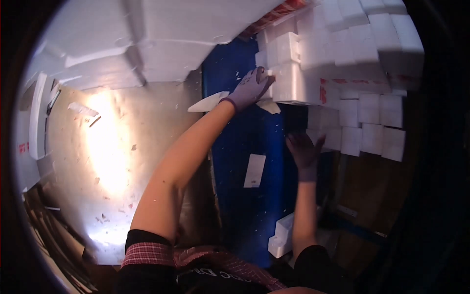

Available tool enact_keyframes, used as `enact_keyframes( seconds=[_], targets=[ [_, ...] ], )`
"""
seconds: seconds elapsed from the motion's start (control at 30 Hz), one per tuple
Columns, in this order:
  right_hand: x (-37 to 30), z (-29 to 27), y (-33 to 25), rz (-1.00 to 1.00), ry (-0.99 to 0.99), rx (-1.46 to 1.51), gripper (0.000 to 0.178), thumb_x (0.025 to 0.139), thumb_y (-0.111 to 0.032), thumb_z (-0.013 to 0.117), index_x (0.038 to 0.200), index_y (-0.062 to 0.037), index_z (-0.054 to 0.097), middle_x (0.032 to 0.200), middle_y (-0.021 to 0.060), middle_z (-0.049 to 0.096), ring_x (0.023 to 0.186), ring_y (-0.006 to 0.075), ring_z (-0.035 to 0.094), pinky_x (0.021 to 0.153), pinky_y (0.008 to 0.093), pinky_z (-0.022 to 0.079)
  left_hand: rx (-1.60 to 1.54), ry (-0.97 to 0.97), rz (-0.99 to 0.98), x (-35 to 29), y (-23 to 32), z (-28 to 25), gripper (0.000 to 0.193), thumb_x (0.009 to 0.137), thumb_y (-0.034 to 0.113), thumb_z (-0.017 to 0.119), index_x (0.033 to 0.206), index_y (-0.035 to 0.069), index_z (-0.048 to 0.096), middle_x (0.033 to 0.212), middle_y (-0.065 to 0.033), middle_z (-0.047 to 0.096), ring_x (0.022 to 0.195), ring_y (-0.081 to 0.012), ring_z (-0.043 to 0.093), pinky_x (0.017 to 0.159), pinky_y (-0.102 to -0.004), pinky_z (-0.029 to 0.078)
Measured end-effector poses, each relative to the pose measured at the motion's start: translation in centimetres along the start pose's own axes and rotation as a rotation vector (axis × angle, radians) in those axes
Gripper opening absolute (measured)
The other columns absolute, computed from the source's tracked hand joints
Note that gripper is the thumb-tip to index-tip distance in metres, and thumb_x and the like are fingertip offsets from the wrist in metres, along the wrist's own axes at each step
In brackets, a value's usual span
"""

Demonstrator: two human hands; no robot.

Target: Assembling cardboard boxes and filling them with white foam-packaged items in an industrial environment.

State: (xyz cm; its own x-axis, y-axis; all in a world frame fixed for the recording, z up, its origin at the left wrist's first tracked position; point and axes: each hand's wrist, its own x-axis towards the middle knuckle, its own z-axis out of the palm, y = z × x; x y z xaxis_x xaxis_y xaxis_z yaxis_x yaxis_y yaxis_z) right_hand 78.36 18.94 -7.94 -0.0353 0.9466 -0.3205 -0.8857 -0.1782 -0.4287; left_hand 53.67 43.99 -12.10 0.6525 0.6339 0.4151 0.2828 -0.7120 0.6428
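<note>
Both my hands wear thin purplish gloves. My left hand (pixel 252 88) reaches forward, its fingers bent against the left end of a white foam box (pixel 289 85). The box belongs to, or sits against, a large stack of white foam pieces (pixel 352 41). White scraps (pixel 209 102) show on either side of my left wrist, partly hidden beneath it. Nearer and to the right, my right hand (pixel 304 149) is in shadow below the box, fingers and thumb apart, apparently holding nothing. A pale rectangular card (pixel 255 170) lies on the blue surface (pixel 235 142) between my forearms.
A bare metal surface (pixel 161 112) with bright glare and small debris spreads on the left. Large white foam boxes (pixel 166 39) stand at the far left. A small white foam piece (pixel 281 237) lies close to my right forearm. Brown cardboard (pixel 367 191) shows at right.
</note>
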Motion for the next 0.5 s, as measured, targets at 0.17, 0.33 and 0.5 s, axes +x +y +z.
enact_keyframes(
  seconds=[0.17,0.33,0.5],
  targets=[
    [12.0,5.4,1.4,-0.212,0.059,0.041,0.107,0.081,-0.088,0.035,0.154,-0.0106,0.025,0.156,0.022,0.028,0.146,0.0431,0.02,0.117,0.0646,0.011,-0.361,0.032,-0.343,3.5,-0.6,3.7,0.04,0.101,0.033,0.046,0.135,0.012,0.046,0.126,-0.0244,0.05,0.118,-0.0432,0.051,0.097,-0.0472,0.043],
    [11.3,6.7,0.6,-0.432,0.11,-0.488,0.094,0.089,-0.077,0.034,0.158,-0.0162,0.014,0.158,0.017,0.026,0.147,0.0398,0.021,0.119,0.0601,0.013,0.093,0.176,-0.006,2.8,3.5,5.1,0.053,0.09,0.017,0.054,0.141,0.011,0.042,0.121,-0.0212,0.053,0.107,-0.0409,0.053,0.09,-0.0506,0.044],
    [5.3,4.0,1.1,-0.713,0.342,-1.714,0.064,0.105,-0.053,0.03,0.153,-0.0105,0.027,0.15,0.0147,0.041,0.134,0.0321,0.046,0.109,0.0433,0.043,-0.153,0.133,0.032,-5.0,10.0,7.7,0.054,0.087,0.014,0.059,0.139,0.011,0.045,0.114,-0.0197,0.058,0.103,-0.0393,0.054,0.086,-0.0465,0.046]
  ],
)
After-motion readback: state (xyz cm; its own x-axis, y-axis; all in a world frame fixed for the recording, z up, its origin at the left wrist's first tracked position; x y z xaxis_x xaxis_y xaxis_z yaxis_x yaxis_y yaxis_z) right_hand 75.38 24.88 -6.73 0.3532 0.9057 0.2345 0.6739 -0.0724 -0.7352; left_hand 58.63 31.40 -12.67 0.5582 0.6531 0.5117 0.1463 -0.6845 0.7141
